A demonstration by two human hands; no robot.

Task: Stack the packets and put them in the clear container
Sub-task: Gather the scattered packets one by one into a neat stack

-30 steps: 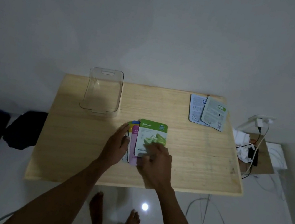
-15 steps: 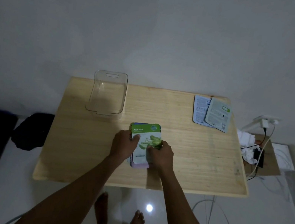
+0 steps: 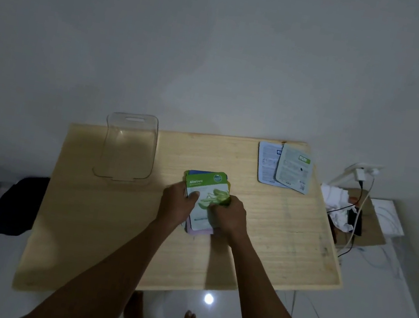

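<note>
Packets (image 3: 204,194) sit gathered in a small stack near the middle of the wooden table (image 3: 259,236), a green-and-white aloe vera one on top with blue, yellow and lilac edges peeking out beneath, while the clear container (image 3: 128,145) beyond and left of the stack holds nothing. Left hand (image 3: 177,203) and right hand (image 3: 229,217) both curl closed on the stack's sides. Two grey-blue packets (image 3: 284,166) overlap at the table's far right corner, with bare wood between.

Packet stack (image 3: 205,186) lies mid-table (image 3: 108,225); container (image 3: 128,148) far-left corner, two packets (image 3: 284,168) (overlapping) far-right corner.
</note>
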